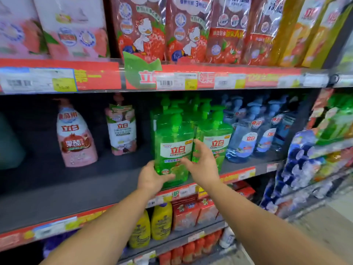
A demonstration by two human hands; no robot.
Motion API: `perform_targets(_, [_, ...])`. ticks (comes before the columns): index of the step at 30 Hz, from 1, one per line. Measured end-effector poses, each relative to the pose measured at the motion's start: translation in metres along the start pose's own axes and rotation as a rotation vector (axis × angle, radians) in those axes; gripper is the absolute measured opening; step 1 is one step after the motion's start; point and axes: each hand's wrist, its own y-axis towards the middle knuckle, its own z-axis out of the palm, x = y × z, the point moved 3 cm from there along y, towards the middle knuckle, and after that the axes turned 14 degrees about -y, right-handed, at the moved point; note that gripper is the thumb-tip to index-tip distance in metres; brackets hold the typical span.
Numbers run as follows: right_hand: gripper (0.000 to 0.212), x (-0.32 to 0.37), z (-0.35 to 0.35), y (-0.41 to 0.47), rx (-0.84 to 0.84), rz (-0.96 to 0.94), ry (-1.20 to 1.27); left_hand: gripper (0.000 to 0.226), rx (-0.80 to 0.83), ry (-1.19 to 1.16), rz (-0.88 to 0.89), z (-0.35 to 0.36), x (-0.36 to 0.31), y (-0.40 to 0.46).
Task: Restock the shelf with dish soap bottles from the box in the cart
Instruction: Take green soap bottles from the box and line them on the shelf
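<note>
On the dark shelf [57,188], left of the green stock, stand a pink bottle [75,134] and a white pouch [122,129]. The left hand [152,178] grips the base of the front green dish soap bottle [173,148], fingers curled on its lower left corner. The right hand [202,163] has its fingers spread loosely against the bottle's right side; best to square the label forward, flush with its neighbour.

A pink bottle [76,134] and a white pouch [122,129] stand apart on the left. Blue bottles [248,134] crowd the right. Strawberry refill bags [162,29] hang above; yellow bottles [150,226] stand below.
</note>
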Motion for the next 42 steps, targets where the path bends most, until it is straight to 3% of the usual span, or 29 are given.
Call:
perform_targets(2, [0.058, -0.02, -0.017, 0.003, -0.076, 0.123, 0.038, 0.07, -0.015, 0.018, -0.015, 0.004, -0.001, 0.003])
perform_targets(4, [0.056, -0.04, -0.027, 0.008, -0.142, 0.249, 0.071, 0.074, -0.007, 0.024, -0.029, 0.008, -0.002, 0.004])
perform_targets(8, [0.06, -0.066, -0.022, 0.011, -0.04, 0.418, 0.097, 0.081, 0.064, 0.047, -0.05, 0.015, -0.005, 0.006])
perform_targets(11, [0.058, -0.065, -0.015, 0.014, 0.021, 0.411, 0.074, 0.085, 0.069, 0.05, -0.075, 0.019, -0.005, 0.008])
perform_targets(14, [0.042, -0.067, -0.018, 0.018, 0.022, 0.398, 0.07, 0.085, 0.089, 0.045, -0.078, 0.025, -0.008, 0.008])
perform_targets(23, [0.04, -0.077, -0.022, 0.026, 0.066, 0.378, 0.034, 0.079, 0.084, 0.006, -0.085, 0.039, -0.009, 0.009])
perform_targets(29, [0.075, -0.037, 0.017, -0.014, 0.1, 0.325, 0.077, 0.075, 0.056, 0.067, -0.078, 0.025, -0.006, -0.01])
perform_targets(32, [0.08, -0.002, 0.053, -0.039, 0.072, 0.224, 0.109, 0.091, -0.034, 0.246, -0.016, -0.016, -0.002, -0.029])
perform_targets(36, [0.085, 0.045, 0.092, -0.066, 0.143, 0.207, -0.019, 0.082, -0.178, 0.488, -0.006, -0.111, 0.021, -0.062])
perform_targets(42, [0.062, 0.188, 0.219, -0.184, 0.515, -0.338, -0.239, 0.075, -0.357, 0.718, -0.157, -0.294, 0.076, -0.167])
